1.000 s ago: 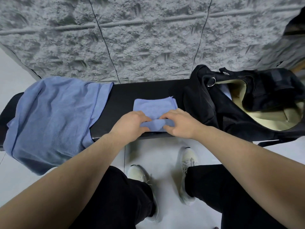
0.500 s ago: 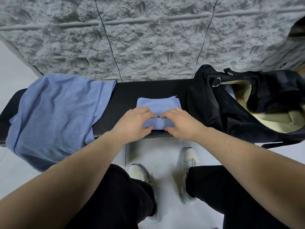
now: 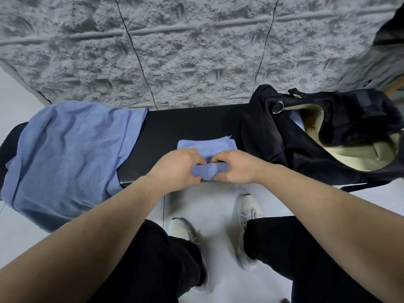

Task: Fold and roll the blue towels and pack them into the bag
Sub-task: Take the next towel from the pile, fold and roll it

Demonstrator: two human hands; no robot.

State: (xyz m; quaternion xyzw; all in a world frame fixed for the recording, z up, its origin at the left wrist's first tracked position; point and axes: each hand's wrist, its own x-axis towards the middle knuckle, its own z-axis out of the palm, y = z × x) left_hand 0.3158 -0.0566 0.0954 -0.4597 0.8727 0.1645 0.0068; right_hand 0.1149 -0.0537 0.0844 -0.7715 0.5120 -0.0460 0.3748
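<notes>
A small folded blue towel (image 3: 206,144) lies on the black bench (image 3: 188,123), its near end turned up into a roll. My left hand (image 3: 179,167) and my right hand (image 3: 235,167) both grip that roll, fingers curled over it, thumbs underneath. A pile of loose blue towels (image 3: 65,158) covers the left end of the bench and hangs over its front edge. The black bag (image 3: 273,136) lies open at the right, showing a cream lining; a bit of blue cloth (image 3: 297,122) shows inside it.
A rough grey wall (image 3: 196,51) rises right behind the bench. Below the bench's front edge is a pale tiled floor (image 3: 214,206) with my white shoes and black trouser legs. A metal ring (image 3: 278,108) hangs on the bag's strap.
The near end of the towel has been rolled away from me. The roll is thicker and both hands have curled further over it. The flat part looks shorter.
</notes>
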